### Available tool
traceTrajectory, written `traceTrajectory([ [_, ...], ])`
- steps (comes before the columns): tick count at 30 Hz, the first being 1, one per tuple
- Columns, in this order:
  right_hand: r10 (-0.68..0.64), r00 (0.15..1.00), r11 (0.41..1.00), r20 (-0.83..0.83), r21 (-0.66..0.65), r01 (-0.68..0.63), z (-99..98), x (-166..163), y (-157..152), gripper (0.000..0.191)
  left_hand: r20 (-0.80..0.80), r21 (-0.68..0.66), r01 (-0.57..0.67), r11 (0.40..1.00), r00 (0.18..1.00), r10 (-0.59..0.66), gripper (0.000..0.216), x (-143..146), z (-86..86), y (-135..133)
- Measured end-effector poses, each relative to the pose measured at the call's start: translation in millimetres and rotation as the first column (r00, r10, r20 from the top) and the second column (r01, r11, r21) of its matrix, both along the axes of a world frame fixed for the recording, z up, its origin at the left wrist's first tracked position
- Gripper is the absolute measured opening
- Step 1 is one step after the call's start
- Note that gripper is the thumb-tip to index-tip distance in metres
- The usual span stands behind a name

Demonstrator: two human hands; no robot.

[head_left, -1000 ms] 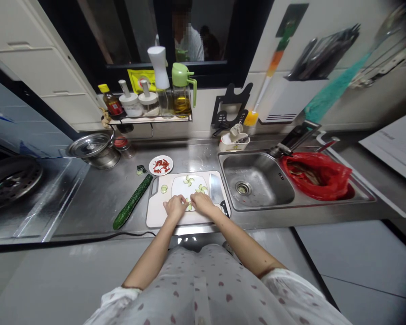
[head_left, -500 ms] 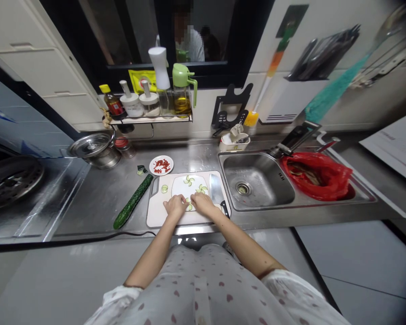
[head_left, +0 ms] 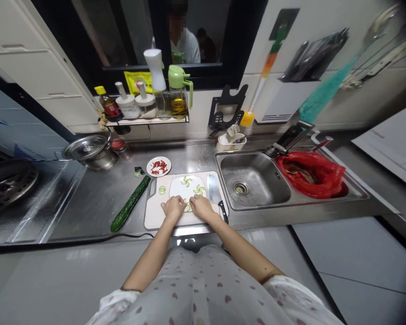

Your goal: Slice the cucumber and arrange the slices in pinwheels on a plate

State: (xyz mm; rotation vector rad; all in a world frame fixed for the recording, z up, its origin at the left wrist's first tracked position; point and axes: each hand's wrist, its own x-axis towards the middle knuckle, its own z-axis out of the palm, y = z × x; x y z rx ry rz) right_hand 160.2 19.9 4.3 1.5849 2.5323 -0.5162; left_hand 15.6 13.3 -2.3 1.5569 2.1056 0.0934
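Note:
A white cutting board (head_left: 153, 214) lies at the counter's front edge with a white plate (head_left: 177, 187) on it. Thin cucumber slices (head_left: 186, 181) sit on the plate in small flower-like clusters, and one slice (head_left: 162, 190) lies on the board to the left. My left hand (head_left: 172, 207) and my right hand (head_left: 200, 207) rest side by side at the plate's near edge, fingers curled and pinching cucumber slices (head_left: 187, 207) between them. A cleaver (head_left: 214, 191) lies flat on the board just right of my right hand. A whole cucumber (head_left: 129, 204) lies left of the board.
A small plate of chopped red chilli (head_left: 159, 166) sits behind the board. The sink (head_left: 253, 180) is on the right, beside a red bag (head_left: 311, 174). A lidded metal pot (head_left: 89, 151) stands far left. A shelf of bottles (head_left: 145, 101) hangs on the wall.
The view has shifted slightly left and up. Both hands stay together at the plate's near edge, working the same slices with only small finger movement.

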Motion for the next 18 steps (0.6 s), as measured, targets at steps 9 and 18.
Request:
traceTrajectory([
  [9,-0.2,0.98,0.979,0.02,0.055,0.198,5.0,18.1,10.9,0.034,0.012,0.008,0.003,1.0,1.0,-0.003,0.016,-0.1,-0.2,-1.1],
  [18,-0.202,0.978,0.979,0.059,0.051,0.2,5.2,26.0,18.1,0.038,0.019,0.034,-0.005,0.999,1.0,0.005,0.017,-0.5,-5.9,-2.2],
])
